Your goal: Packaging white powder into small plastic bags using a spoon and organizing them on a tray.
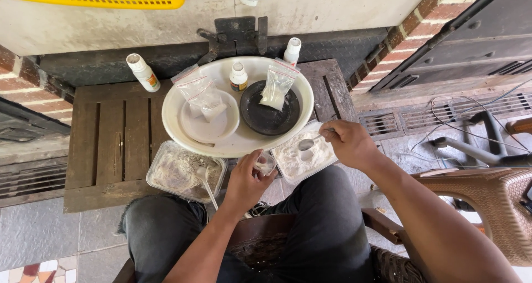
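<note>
Nearest the camera, the left hand [247,179] curled around a small clear packet [266,163], held just off the bench's near edge between two plastic tubs. Right hand [350,144] pinched the handle of a metal spoon [308,143]; its long axis ran roughly level, bowl pointing left toward the packet, above the tub of white powder [302,158]. Both forearms reached forward from the chair, the right bent at the wrist. Fingers covered most of the packet, so its contents were hard to make out
</note>
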